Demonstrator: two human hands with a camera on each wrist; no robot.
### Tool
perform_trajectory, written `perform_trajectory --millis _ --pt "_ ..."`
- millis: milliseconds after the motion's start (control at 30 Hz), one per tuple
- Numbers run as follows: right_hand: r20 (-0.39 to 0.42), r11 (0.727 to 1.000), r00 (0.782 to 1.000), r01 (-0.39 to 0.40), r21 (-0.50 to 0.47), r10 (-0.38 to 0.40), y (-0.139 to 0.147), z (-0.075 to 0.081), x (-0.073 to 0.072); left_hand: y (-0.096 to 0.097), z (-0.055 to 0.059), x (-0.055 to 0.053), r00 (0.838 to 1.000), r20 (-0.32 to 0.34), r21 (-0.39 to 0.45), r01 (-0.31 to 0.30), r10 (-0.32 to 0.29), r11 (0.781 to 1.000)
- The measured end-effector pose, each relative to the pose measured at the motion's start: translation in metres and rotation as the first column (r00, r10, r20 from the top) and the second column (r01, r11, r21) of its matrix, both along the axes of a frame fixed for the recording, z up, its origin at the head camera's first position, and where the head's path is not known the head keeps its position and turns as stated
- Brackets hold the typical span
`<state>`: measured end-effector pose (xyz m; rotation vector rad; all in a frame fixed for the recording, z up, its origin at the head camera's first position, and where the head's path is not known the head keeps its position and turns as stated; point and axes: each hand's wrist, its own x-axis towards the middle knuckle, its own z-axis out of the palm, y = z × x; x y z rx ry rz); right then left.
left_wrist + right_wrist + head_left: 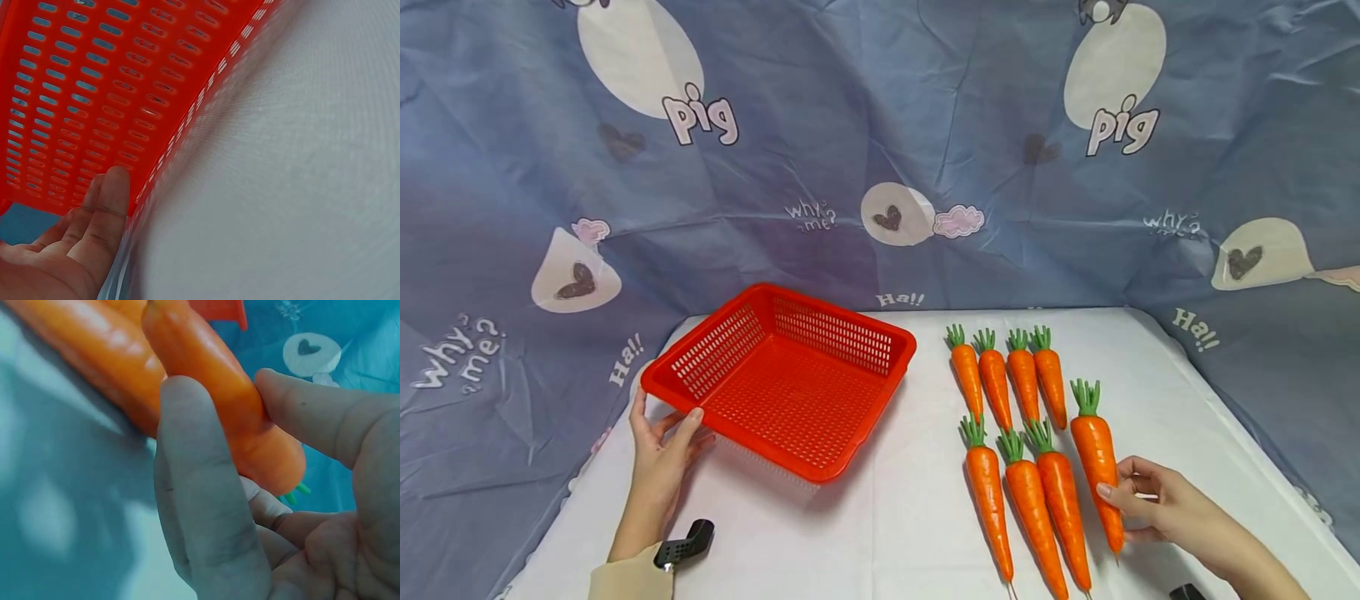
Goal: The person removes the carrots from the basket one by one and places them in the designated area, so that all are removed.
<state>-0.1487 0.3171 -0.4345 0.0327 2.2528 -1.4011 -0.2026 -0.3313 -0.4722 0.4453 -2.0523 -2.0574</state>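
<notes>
A red plastic basket with slotted walls sits at the left of the white table. My left hand holds its near left corner, thumb on the rim and fingers beneath. In the left wrist view, the fingers lie against the slotted side. My right hand pinches an orange carrot with green stem stubs between thumb and fingers, at its lower half. The right wrist view shows this carrot between the fingers, close beside another carrot.
Two rows of carrots lie right of the basket: a back row and a front row, stems pointing away from me. White cloth covers the table. A blue printed curtain rises behind and along both sides.
</notes>
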Motion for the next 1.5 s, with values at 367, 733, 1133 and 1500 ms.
perform_trajectory --millis 367,733,1133,1500 --pt "0.085 0.999 0.996 -0.028 0.041 0.024 0.004 -0.018 0.014 -0.004 -0.001 0.000 1.000 0.004 -0.004 0.008 -0.008 1.000" --pt "0.100 0.997 0.994 -0.056 0.061 0.050 0.002 -0.027 0.017 -0.004 0.001 0.002 1.000 0.002 -0.003 -0.005 0.005 1.000" --pt "0.030 0.987 0.998 -0.052 0.150 0.048 -0.006 -0.025 0.009 -0.003 -0.001 0.001 1.000 -0.001 -0.001 0.006 -0.006 1.000" --pt "0.029 0.966 0.999 -0.042 0.256 0.036 -0.008 -0.023 0.002 -0.001 -0.001 0.000 1.000 0.003 -0.006 0.003 -0.003 1.000"
